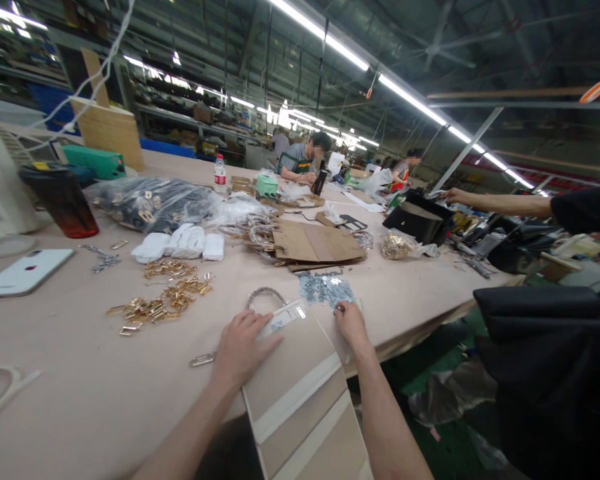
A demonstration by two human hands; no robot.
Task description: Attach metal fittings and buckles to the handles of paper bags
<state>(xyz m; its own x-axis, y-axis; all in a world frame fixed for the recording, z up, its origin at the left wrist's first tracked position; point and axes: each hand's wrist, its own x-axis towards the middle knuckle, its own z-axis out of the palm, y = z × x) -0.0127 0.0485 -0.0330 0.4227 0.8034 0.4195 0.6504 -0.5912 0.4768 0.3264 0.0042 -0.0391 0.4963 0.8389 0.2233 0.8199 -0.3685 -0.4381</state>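
A long beige strap (300, 387) with lighter stripes runs from the table edge toward me. My left hand (243, 343) lies flat on its upper left part, fingers stretched out, near a small metal fitting (293, 313) at the strap's end. My right hand (350, 320) is at the strap's right corner, fingers curled in a pinch at the edge of a pile of small silver metal plates (325, 288); what the fingers hold is too small to make out. A silver ring (265, 295) lies just behind the strap. A flat metal bar (203, 360) sits left of my left hand.
Gold buckles (165, 297) are scattered to the left, white packets (180, 243) and a plastic bag of parts (150, 203) behind them. A white phone (25, 270) and dark cup (63, 200) stand far left. Cardboard pieces (315, 243) lie mid-table. A person's arm (500, 203) reaches in at right; other people sit farther back.
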